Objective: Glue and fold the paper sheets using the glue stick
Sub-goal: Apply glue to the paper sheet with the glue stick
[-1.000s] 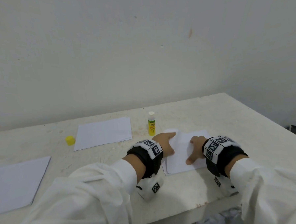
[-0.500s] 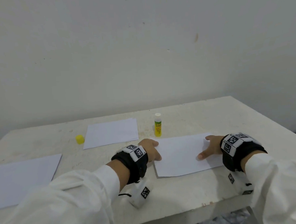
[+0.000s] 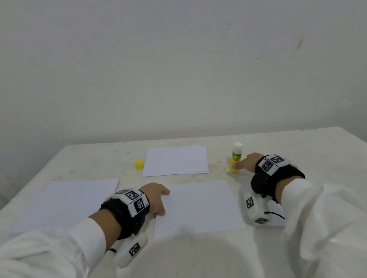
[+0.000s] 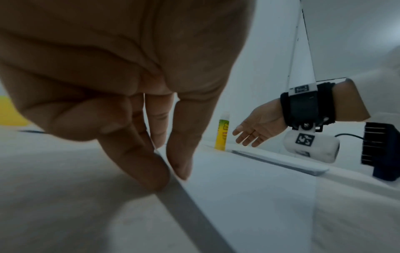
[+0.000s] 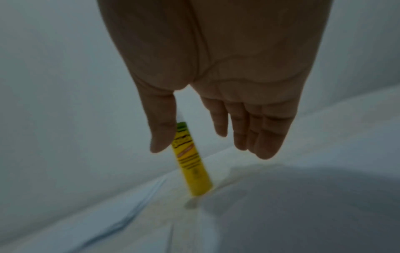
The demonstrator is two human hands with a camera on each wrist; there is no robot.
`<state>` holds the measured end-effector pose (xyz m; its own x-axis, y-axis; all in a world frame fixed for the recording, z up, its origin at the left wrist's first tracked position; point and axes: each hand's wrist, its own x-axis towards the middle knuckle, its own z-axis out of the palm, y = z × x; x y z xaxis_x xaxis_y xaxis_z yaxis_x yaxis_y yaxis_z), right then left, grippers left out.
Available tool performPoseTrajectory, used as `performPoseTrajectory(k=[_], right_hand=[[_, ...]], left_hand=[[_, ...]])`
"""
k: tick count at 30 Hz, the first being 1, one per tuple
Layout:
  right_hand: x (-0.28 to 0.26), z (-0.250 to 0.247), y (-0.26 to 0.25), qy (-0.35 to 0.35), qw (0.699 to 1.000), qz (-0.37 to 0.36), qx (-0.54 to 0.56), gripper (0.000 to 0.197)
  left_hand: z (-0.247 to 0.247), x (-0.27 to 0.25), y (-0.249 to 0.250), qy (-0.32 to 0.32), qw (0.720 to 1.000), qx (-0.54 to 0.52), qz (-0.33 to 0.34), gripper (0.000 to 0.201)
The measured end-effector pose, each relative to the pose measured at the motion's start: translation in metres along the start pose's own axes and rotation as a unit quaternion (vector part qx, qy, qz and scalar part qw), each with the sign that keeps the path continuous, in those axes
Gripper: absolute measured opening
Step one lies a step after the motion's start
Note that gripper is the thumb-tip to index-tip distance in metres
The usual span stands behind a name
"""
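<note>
Now right hand [image 3: 246, 163] reaches with spread, empty fingers for the uncapped glue stick [image 3: 236, 157], standing upright at 1 o'clock of the front sheet [image 3: 200, 207], thumb nearly on it, not gripping yet. Left hand [image 3: 157, 198] pins the sheet's 9 o'clock edge with fingertips [image 4: 179, 164], likely so it won't slide. Yellow cap [image 3: 139, 164] sits at 11 o'clock beside spare sheets [image 3: 175, 160]; another sheet [image 3: 75, 197] lies at 9 o'clock.

The glue stick [image 3: 236, 157] label's print is too blurred to read.
</note>
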<state>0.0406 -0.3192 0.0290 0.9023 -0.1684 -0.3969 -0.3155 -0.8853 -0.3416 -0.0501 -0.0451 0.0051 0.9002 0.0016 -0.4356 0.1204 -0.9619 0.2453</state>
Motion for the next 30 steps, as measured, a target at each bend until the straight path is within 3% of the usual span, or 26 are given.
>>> performPoseTrajectory(k=[3, 8, 12, 15, 18, 20, 22, 25, 30], right_hand=[[0.005, 0.005, -0.018, -0.008, 0.999, 0.021, 0.044, 0.061], [0.005, 0.009, -0.026, 0.013, 0.999, 0.035, 0.003, 0.047], [0.006, 0.008, -0.030, 0.032, 0.992, -0.005, 0.123, 0.030], [-0.010, 0.011, -0.045, -0.001, 0.968, -0.030, 0.248, 0.026], [-0.032, 0.021, -0.068, -0.001, 0.976, -0.066, 0.209, 0.040], [-0.043, 0.030, -0.084, 0.022, 0.975, -0.121, 0.185, 0.051], [-0.053, 0.040, -0.099, 0.034, 0.970, -0.176, 0.164, 0.045], [-0.063, 0.057, -0.120, 0.019, 0.963, -0.219, 0.157, 0.017], [-0.071, 0.092, -0.149, 0.028, 0.964, -0.248, 0.093, 0.039]], left_hand=[[-0.003, 0.000, -0.016, 0.004, 1.000, 0.018, -0.003, 0.068], [-0.006, 0.001, -0.033, 0.004, 1.000, 0.029, 0.003, 0.066], [-0.005, -0.003, -0.045, 0.022, 0.997, 0.076, 0.021, 0.063], [-0.004, -0.006, -0.047, 0.040, 0.990, 0.124, 0.054, 0.049], [-0.001, -0.005, -0.048, 0.025, 0.986, 0.151, 0.069, 0.049], [0.001, -0.005, -0.052, 0.006, 0.984, 0.162, 0.072, 0.062], [0.003, -0.006, -0.055, -0.022, 0.980, 0.182, 0.076, 0.076], [0.005, -0.012, -0.056, -0.033, 0.976, 0.202, 0.081, 0.081], [0.007, -0.016, -0.059, -0.031, 0.976, 0.197, 0.090, 0.082]])
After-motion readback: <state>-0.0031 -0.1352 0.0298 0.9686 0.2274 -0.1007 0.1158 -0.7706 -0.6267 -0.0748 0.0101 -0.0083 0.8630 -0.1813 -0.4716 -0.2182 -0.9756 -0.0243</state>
